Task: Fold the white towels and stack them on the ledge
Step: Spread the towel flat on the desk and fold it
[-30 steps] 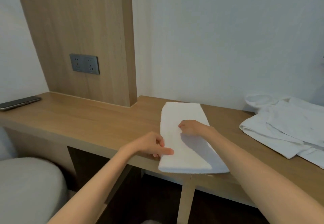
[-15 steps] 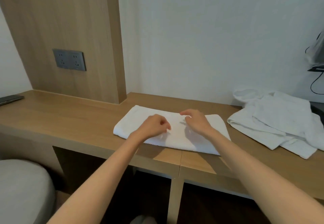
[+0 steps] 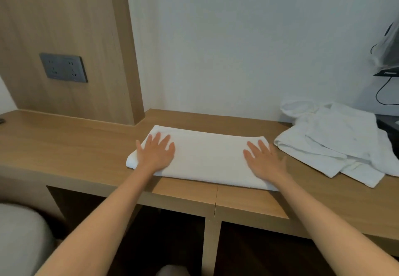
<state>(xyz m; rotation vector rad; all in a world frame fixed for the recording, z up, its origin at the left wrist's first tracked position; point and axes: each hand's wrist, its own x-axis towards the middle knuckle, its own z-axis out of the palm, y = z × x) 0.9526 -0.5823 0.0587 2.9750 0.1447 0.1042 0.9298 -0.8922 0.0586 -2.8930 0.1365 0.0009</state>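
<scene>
A folded white towel [image 3: 205, 157] lies as a long strip across the wooden ledge [image 3: 64, 146], running left to right. My left hand [image 3: 156, 152] presses flat on its left end with the fingers spread. At the towel's right end my right hand [image 3: 263, 160] lies flat too, fingers straight. A loose pile of unfolded white towels [image 3: 336, 139] sits on the ledge at the right, apart from the folded one.
A wood wall panel with a grey socket plate [image 3: 63, 67] rises at the back left. A dark device with a cable [image 3: 386, 68] hangs at the far right. A grey seat [image 3: 19, 239] is at the lower left. Open compartments lie under the ledge.
The towel was turned from lengthwise to crosswise on the ledge. Both hands went from curled near its middle to flat and spread at its two ends.
</scene>
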